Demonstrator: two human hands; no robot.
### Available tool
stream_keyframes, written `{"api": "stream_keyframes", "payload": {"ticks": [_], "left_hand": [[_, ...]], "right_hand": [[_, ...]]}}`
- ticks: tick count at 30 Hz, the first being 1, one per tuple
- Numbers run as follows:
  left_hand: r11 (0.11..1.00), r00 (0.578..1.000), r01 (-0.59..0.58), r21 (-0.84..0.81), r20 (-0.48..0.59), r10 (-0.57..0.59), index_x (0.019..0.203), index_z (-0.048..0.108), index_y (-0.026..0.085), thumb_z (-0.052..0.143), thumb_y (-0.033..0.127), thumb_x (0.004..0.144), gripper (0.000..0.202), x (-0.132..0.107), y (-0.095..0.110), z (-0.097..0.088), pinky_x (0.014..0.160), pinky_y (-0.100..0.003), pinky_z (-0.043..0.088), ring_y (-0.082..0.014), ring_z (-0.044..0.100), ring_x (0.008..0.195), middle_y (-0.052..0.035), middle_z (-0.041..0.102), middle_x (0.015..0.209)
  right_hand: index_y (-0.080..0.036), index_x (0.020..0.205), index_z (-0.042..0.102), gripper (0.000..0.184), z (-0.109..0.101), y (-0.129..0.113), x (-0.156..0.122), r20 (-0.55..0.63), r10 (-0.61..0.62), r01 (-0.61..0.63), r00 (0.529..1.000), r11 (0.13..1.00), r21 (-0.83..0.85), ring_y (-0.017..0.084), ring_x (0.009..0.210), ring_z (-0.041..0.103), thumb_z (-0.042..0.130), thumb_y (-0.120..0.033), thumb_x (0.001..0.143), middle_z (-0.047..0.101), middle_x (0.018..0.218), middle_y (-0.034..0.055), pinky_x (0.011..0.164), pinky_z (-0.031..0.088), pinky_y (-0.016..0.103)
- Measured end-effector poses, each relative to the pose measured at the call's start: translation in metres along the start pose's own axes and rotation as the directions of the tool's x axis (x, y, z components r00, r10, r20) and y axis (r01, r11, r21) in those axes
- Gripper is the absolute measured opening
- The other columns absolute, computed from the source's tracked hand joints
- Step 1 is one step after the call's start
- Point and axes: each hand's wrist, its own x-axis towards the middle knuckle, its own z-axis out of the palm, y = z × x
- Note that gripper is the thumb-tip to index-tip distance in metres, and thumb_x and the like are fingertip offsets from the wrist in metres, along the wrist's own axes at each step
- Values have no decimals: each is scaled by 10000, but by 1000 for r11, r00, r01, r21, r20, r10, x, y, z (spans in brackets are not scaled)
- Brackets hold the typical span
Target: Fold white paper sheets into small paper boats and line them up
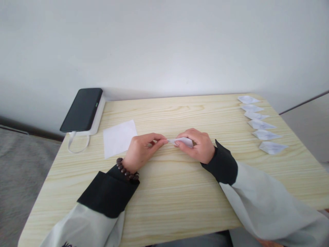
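Note:
Between my two hands, above the middle of the table, is a small folded white paper, narrow and pointed at its left end. My left hand, with a dark bead bracelet at the wrist, pinches that left tip between thumb and forefinger. The wider right part sits in my right hand, thumb on the near side and fingers behind, which hide some of it. Just beyond my left hand a flat white sheet of paper lies on the table, its near right corner covered by the hand.
Several folded white paper boats stand in a column along the right side of the wooden table. At the back left a black power bank or phone rests on a white box, with a white cable looping out. A pale wall borders the far edge.

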Motion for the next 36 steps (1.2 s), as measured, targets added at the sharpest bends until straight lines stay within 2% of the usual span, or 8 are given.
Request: {"api": "stream_keyframes", "payload": {"ticks": [4, 6, 11, 16, 23, 26, 29, 36], "left_hand": [[990, 994, -110, 83, 14, 109, 794, 686, 169, 623, 291, 826, 141, -2, 1, 1, 564, -199, 470, -102, 607, 588, -5, 712, 732], [989, 992, -123, 76, 40, 121, 789, 687, 170, 626, 283, 825, 134, -2, 3, 1, 554, -196, 460, -96, 592, 574, -3, 704, 718], [996, 994, -12, -93, 109, 22, 840, 707, 174, 573, 297, 861, 183, -1, 6, 0, 598, -190, 490, -109, 630, 624, -19, 731, 773], [986, 988, 75, -147, 143, -53, 884, 717, 174, 510, 323, 892, 256, 1, 5, -1, 481, -191, 458, -101, 575, 494, -10, 706, 658], [971, 977, 114, -212, 199, -71, 826, 719, 184, 592, 318, 842, 185, 1, 5, -1, 612, -211, 520, -143, 675, 680, -20, 744, 773], [986, 981, 65, -152, 189, -36, 815, 714, 187, 596, 317, 839, 177, 0, 6, 0, 599, -208, 505, -136, 666, 665, -18, 741, 773], [999, 988, -39, -11, 149, 40, 825, 704, 191, 574, 308, 855, 177, -1, 5, 1, 576, -208, 474, -118, 630, 621, -14, 724, 753], [941, 967, -248, 233, 118, 225, 836, 633, 168, 486, 264, 910, 191, -4, 3, 6, 563, -210, 431, -107, 572, 594, -14, 654, 704]], "right_hand": [[-192, 772, 643, 73, 1, 1, 1, 9, -35, 35, 999, 999, -17, 127, 628, 631, 639, -254, 811, 706, 695, 6, 642, 481, 253], [-196, 773, 645, 74, 1, 1, 1, 13, -47, 47, 999, 999, -20, 127, 626, 629, 634, -255, 818, 707, 695, 5, 648, 481, 257], [-200, 808, 648, 31, 1, 2, 1, -18, -103, 103, 995, 994, 31, 124, 648, 649, 622, -193, 822, 723, 726, 5, 667, 490, 263], [-211, 816, 646, 65, 2, 4, 0, -32, -137, 138, 990, 989, 50, 126, 683, 668, 592, -182, 839, 737, 764, 7, 698, 495, 277], [-198, 750, 648, 99, 2, 2, 1, -43, -119, 119, 992, 993, 2, 133, 618, 642, 626, -255, 827, 717, 679, 6, 669, 479, 289], [-197, 730, 647, 124, 3, 2, 1, -42, -126, 126, 991, 992, -20, 133, 599, 625, 629, -272, 827, 705, 655, 4, 658, 466, 291], [-204, 717, 646, 138, 4, 2, 0, -38, -127, 126, 991, 992, -33, 129, 596, 616, 610, -265, 836, 696, 646, -1, 657, 457, 288], [-199, 722, 644, 125, 5, 1, 0, -21, -132, 130, 991, 990, -49, 129, 592, 606, 616, -248, 834, 689, 642, 0, 661, 457, 287]]}}
